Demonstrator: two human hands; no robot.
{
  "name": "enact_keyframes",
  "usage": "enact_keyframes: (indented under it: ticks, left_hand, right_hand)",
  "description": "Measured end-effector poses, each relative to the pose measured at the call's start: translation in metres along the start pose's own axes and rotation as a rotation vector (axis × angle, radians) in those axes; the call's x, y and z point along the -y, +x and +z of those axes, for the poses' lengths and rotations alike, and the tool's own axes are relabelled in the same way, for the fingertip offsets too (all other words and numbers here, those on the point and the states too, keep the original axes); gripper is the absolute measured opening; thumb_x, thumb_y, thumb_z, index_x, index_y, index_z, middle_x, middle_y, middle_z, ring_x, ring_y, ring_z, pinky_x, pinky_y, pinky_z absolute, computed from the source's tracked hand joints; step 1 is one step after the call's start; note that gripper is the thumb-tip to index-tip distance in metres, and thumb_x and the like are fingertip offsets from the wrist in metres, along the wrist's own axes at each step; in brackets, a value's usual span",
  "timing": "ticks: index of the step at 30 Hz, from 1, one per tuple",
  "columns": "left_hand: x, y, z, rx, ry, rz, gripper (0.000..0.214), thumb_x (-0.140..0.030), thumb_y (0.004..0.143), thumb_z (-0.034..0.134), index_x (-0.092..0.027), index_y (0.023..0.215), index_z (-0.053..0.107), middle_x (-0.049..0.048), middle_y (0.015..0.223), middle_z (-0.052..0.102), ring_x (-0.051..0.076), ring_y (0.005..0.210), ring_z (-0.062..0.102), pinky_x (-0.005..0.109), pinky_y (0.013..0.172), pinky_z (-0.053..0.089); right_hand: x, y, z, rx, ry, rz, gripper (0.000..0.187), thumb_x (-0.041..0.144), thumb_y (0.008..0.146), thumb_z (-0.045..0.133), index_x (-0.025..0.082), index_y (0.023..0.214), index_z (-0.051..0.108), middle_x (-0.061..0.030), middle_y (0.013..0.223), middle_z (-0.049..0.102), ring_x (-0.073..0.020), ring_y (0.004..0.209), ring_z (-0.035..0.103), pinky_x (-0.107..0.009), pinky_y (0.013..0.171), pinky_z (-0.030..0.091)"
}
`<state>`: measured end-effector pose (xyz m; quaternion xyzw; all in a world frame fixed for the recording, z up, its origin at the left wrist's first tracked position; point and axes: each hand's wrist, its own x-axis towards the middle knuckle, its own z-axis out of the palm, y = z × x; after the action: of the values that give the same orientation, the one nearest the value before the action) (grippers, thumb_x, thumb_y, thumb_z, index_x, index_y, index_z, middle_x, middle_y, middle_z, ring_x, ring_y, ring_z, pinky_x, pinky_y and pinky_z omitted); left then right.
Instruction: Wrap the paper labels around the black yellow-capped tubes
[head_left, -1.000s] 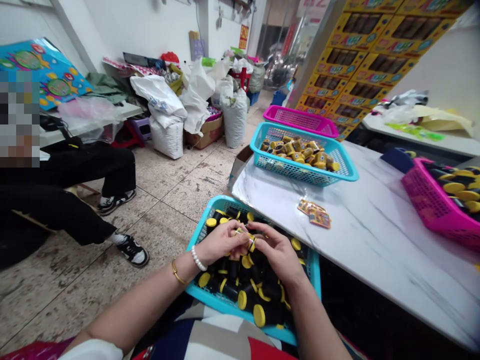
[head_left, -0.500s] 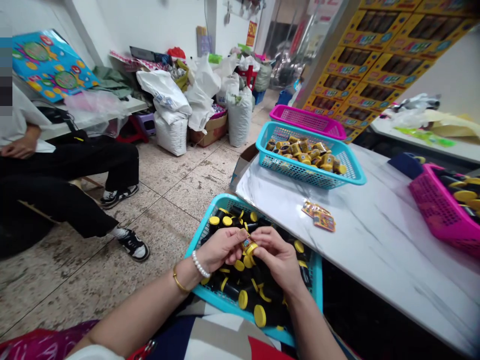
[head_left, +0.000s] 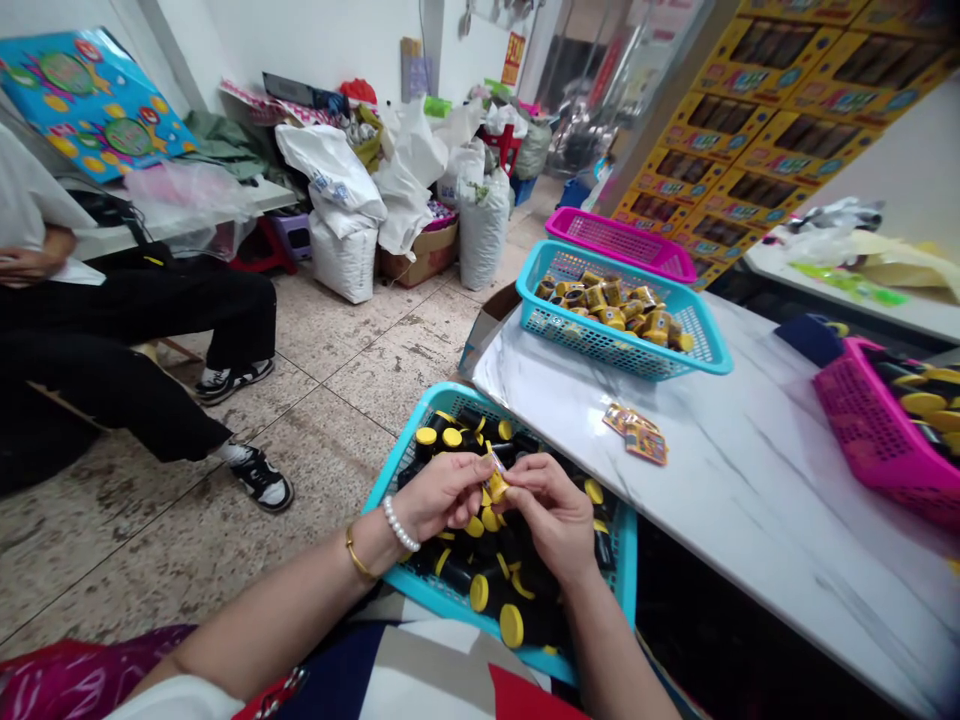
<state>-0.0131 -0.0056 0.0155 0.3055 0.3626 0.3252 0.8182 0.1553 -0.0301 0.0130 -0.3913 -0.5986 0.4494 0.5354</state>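
Observation:
Over a teal plastic basket (head_left: 628,580) full of black bottles with yellow caps (head_left: 511,625), both hands meet around one small yellow-capped bottle (head_left: 497,488) with a yellow printed label. My left hand (head_left: 441,492), with a pearl bracelet and a gold bangle at its wrist, pinches the bottle's upper part between thumb and fingers. On the other side, the thumb and fingertips of my right hand (head_left: 553,508) press on the label and the capped end. Fingers partly hide the bottle. Several yellow printed labels (head_left: 637,433) lie on the white marbled table (head_left: 720,470) to the right.
Another teal basket (head_left: 592,338) on the table holds labelled bottles, with a pink basket (head_left: 619,232) behind it. A second pink basket (head_left: 851,425) of bottles stands at right. Stacked yellow boxes (head_left: 720,115) rise behind. A seated person (head_left: 135,310) is at left; white sacks (head_left: 345,250) stand beyond.
The bottle has turned slightly between my fingers, and a pale strip now shows along its label. My hands stay close together over the basket. The view has shifted slightly.

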Motion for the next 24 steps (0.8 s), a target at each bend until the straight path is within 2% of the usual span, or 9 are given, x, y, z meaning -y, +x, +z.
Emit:
enact_keyframes:
  ticks: [5,11,14,16,17,19,20,22,24]
  left_hand:
    - [0.008,0.002,0.003,-0.077,-0.116,-0.068,0.05,-0.059,0.064,0.077,-0.014,0.07,0.056,-0.0061,0.04,0.051,0.002,0.027,0.035,0.012,0.029,0.022]
    - [0.014,0.0,0.006,-0.046,-0.232,-0.041,0.048,-0.059,0.071,0.073,-0.014,0.081,0.06,-0.0023,0.046,0.057,0.006,0.031,0.043,0.014,0.031,0.029]
    - [0.019,-0.001,0.007,-0.017,-0.157,-0.042,0.054,-0.06,0.076,0.067,-0.014,0.103,0.059,0.0,0.055,0.062,0.007,0.037,0.048,0.014,0.035,0.032]
    - [0.022,-0.004,0.007,0.045,-0.025,-0.038,0.053,-0.057,0.076,0.069,-0.012,0.104,0.059,0.0013,0.059,0.063,0.007,0.04,0.05,0.014,0.037,0.032]
    - [0.022,-0.006,0.006,0.076,0.046,-0.033,0.051,-0.054,0.076,0.07,-0.012,0.101,0.06,0.0016,0.06,0.063,0.006,0.041,0.05,0.014,0.037,0.032]
    - [0.02,-0.009,0.003,0.093,0.157,-0.005,0.046,-0.05,0.076,0.071,-0.011,0.096,0.061,0.0015,0.062,0.062,0.006,0.043,0.05,0.015,0.039,0.034]
    - [0.017,-0.011,0.0,0.065,0.187,0.021,0.043,-0.049,0.077,0.071,-0.011,0.095,0.062,0.0011,0.062,0.062,0.006,0.044,0.051,0.015,0.04,0.034]
    - [0.008,-0.012,-0.008,-0.053,0.197,0.087,0.039,-0.047,0.079,0.069,-0.012,0.093,0.062,-0.0001,0.062,0.061,0.006,0.045,0.049,0.015,0.041,0.034]
    - [-0.001,-0.013,-0.019,-0.19,0.169,0.156,0.037,-0.046,0.079,0.068,-0.012,0.091,0.062,-0.0018,0.06,0.059,0.005,0.044,0.047,0.014,0.041,0.033]
  right_hand:
    - [0.012,-0.001,0.0,0.043,-0.39,-0.116,0.019,0.015,0.081,0.069,0.025,0.096,0.073,-0.004,0.09,0.059,-0.0146,0.078,0.062,-0.026,0.065,0.055]
    - [0.021,0.006,-0.005,0.117,-0.468,-0.156,0.02,0.014,0.081,0.067,0.025,0.097,0.07,-0.0052,0.101,0.059,-0.0165,0.087,0.064,-0.026,0.067,0.056]
    - [0.038,0.051,-0.038,-0.045,-0.711,-0.319,0.013,0.017,0.083,0.066,0.024,0.091,0.071,-0.0052,0.099,0.062,-0.018,0.091,0.064,-0.031,0.077,0.057]
    - [0.058,0.093,-0.072,-0.25,-0.88,-0.483,0.013,0.021,0.083,0.066,0.024,0.094,0.072,-0.0069,0.105,0.062,-0.0214,0.098,0.063,-0.035,0.081,0.057]
    - [0.068,0.113,-0.089,-0.306,-0.941,-0.511,0.023,0.024,0.081,0.068,0.024,0.104,0.07,-0.0089,0.114,0.061,-0.0235,0.101,0.063,-0.035,0.079,0.057]
    - [0.079,0.143,-0.116,-0.31,-1.021,-0.456,0.056,0.028,0.078,0.07,0.024,0.132,0.055,-0.013,0.132,0.052,-0.0239,0.096,0.065,-0.036,0.071,0.059]
    - [0.079,0.15,-0.122,-0.348,-1.053,-0.421,0.063,0.029,0.077,0.07,0.024,0.136,0.051,-0.0143,0.135,0.05,-0.0216,0.086,0.067,-0.036,0.067,0.059]
    - [0.069,0.144,-0.118,-0.363,-1.055,-0.356,0.053,0.029,0.082,0.065,0.024,0.133,0.054,-0.0124,0.132,0.053,-0.0172,0.076,0.067,-0.034,0.066,0.057]
    - [0.051,0.116,-0.095,-0.19,-1.008,-0.292,0.032,0.028,0.087,0.061,0.024,0.118,0.064,-0.0074,0.116,0.063,-0.0142,0.07,0.065,-0.032,0.068,0.055]
